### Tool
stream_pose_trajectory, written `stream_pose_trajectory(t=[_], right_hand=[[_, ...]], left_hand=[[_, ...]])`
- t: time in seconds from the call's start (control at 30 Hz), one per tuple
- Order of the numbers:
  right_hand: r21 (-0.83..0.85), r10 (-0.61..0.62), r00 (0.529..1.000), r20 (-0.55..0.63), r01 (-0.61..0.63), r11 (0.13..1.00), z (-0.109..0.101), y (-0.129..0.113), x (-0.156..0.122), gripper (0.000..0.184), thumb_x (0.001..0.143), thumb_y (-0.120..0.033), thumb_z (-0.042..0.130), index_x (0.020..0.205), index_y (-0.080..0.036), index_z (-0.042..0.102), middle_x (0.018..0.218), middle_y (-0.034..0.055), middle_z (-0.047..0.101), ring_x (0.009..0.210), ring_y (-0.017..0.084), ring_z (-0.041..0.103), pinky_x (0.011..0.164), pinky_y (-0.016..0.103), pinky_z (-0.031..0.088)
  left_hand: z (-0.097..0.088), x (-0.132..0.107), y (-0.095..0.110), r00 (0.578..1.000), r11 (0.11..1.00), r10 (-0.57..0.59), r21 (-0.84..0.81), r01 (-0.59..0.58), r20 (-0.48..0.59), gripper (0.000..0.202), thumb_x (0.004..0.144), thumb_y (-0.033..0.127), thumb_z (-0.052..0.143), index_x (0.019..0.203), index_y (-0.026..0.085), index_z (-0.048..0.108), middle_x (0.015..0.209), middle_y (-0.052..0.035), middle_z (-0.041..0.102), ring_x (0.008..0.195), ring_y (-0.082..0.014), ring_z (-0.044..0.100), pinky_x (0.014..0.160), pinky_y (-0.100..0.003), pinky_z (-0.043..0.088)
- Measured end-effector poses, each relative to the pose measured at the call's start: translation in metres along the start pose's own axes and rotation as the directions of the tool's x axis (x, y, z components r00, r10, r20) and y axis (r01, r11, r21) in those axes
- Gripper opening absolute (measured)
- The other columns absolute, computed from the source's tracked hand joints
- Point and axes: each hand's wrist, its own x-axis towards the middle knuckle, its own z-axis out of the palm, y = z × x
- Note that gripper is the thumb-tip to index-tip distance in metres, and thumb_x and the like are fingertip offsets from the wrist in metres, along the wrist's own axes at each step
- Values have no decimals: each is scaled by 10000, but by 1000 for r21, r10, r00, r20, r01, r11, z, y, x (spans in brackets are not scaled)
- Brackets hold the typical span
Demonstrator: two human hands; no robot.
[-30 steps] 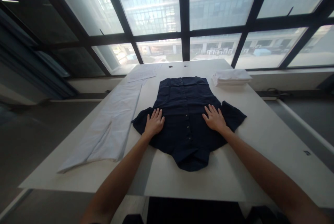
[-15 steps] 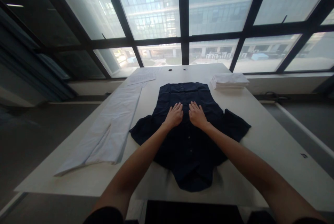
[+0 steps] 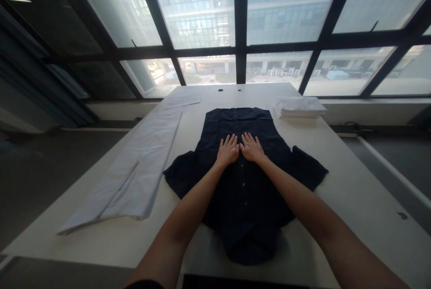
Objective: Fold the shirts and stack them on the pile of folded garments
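Note:
A dark navy short-sleeved shirt (image 3: 239, 199) lies spread on the white table, its collar end towards me and its hem towards the window. A row of small buttons runs down its middle. My left hand (image 3: 228, 149) rests flat on the shirt, just left of the button line, fingers stretched out. Mirroring it on the right, my right hand (image 3: 252, 147) also lies flat on the cloth with its fingers spread. The two thumbs are close together near the button line. Neither hand grips the fabric.
White folded trousers (image 3: 134, 172) lie along the table's left side. Behind them are white sheets (image 3: 183, 96). A stack of folded white cloth (image 3: 299, 107) sits at the back right. The white table (image 3: 357, 190) reaches to the large windows; a small dark mark (image 3: 402, 215) is near its right edge.
Both hands have drawn closer together over the shirt's middle, staying flat on it. The view has shifted slightly, and the shirt's near end sits lower in the picture.

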Motion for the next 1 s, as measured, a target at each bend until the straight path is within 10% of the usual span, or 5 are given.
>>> stream_pose_trajectory(t=[0.3,0.43,0.73,1.0], right_hand=[[-68,256,967,-14,-257,964,-16,96,3,705,1064,-464,214,1650,-75,249,1734,136,191,1603,256,155,1283,506,131],[-73,250,968,-25,-251,965,-14,97,3,713,1059,-473,205,1651,-79,249,1735,127,197,1603,255,154,1283,508,130],[-53,249,968,-32,-250,967,-14,96,2,714,1053,-473,213,1649,-81,259,1733,125,206,1600,253,164,1283,504,126],[-88,255,967,-25,-256,963,-16,90,-2,703,1058,-461,205,1650,-85,256,1731,145,206,1600,251,165,1278,499,132]], left_hand=[[0,1,3,1000,999,-14,-33,15,12,607,1062,375,267,1644,209,324,1707,-57,304,1591,-278,231,1286,-546,192],[-1,5,-7,998,999,-33,-24,35,57,620,1065,429,253,1648,225,311,1719,-32,269,1599,-255,206,1292,-525,178],[-23,2,-106,954,955,-296,29,294,58,658,1056,443,228,1645,158,296,1725,-116,226,1595,-313,209,1264,-586,202],[-23,-3,-102,950,951,-308,54,306,50,652,1056,458,223,1640,181,318,1727,-104,229,1597,-294,207,1268,-565,203]])
